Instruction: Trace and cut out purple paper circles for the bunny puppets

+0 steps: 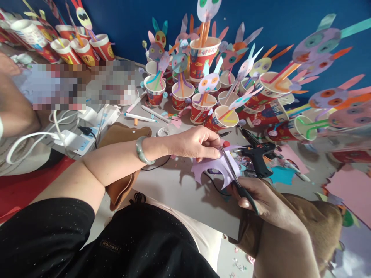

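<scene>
My left hand, with a bangle on its wrist, pinches the upper edge of a sheet of lilac paper. Curved pieces have been cut out of that sheet, and its lower edge is ragged. In my right hand are dark-handled scissors, pointing up and left. Their blades lie across the paper, the tips close to my left fingers. Whether the blades are fully closed is hard to see. Just beyond the paper rests a black hot glue gun.
Paper cups with paper animal heads crowd the back, against a blue wall. Left are a white power strip with cables, markers and another person's arm. Coloured paper lies right. A tape roll sits behind my wrist.
</scene>
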Available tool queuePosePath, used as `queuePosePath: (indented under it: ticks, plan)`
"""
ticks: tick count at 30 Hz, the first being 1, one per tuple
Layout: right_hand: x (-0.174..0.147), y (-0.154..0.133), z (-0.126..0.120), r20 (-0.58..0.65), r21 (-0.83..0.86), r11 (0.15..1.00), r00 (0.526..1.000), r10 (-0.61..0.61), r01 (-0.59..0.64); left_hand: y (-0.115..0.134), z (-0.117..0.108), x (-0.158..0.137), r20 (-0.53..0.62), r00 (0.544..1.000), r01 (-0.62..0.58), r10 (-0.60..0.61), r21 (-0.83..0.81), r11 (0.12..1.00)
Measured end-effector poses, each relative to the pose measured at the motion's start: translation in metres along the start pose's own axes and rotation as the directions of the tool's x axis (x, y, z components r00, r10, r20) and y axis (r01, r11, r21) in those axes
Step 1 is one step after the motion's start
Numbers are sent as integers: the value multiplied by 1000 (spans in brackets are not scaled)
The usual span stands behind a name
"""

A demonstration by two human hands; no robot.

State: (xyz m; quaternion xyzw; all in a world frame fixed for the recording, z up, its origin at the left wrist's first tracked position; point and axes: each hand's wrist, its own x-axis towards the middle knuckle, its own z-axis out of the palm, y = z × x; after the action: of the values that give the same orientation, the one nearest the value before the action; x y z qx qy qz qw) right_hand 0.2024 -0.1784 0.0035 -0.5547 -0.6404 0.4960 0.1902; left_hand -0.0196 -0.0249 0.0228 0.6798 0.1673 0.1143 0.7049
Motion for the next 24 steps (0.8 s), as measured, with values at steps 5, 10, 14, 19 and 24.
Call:
queuePosePath:
  ticks: [5, 10, 14, 19, 24]
  plan:
    - [0, 4, 0, 8, -2, 1000, 1000, 0, 0, -1, 0, -1, 18, 1000, 0, 0, 25, 1000]
    - [-1, 7, 0, 13, -11, 1000, 1000, 11, -11, -1, -1, -1, 15, 999, 33, -33, 49, 998]
    - [-1, 6, 0, 7, -9, 1000, 1000, 10, -10, -1, 0, -1, 11, 1000, 24, -24, 43, 999]
    - [-1, 7, 0, 10, 0, 1000, 1000, 7, -7, -2, 0, 0, 11, 1000, 16, -17, 46, 999]
    - [-2, 6, 0, 10, -1, 1000, 1000, 10, -10, -3, 0, 0, 12, 1000, 0, -1, 32, 999]
